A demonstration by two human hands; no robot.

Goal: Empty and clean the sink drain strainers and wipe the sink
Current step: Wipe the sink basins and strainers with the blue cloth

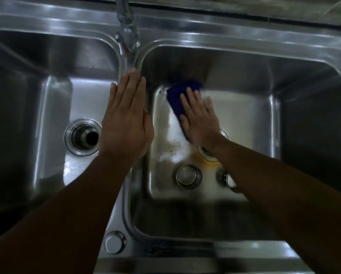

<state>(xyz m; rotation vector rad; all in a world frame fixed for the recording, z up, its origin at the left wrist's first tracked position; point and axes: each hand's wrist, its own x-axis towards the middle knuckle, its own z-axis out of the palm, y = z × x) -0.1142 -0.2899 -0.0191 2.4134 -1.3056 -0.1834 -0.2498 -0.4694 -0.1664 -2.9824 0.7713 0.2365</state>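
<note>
Here our right hand [200, 119], fingers spread, flattens the blue cloth [176, 97], lying twelve-to-six; our left hand [126, 119], fingers together, rests on the sink divider [128, 63].

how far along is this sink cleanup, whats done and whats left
Done: the left drain is open, and one strainer and a second strainer lie loose on the right basin floor. In hand: the right hand presses a blue cloth flat on that floor, while the left hand rests on the divider. Left: specks and an orange stain near the right drain, then refitting the strainers.
</note>
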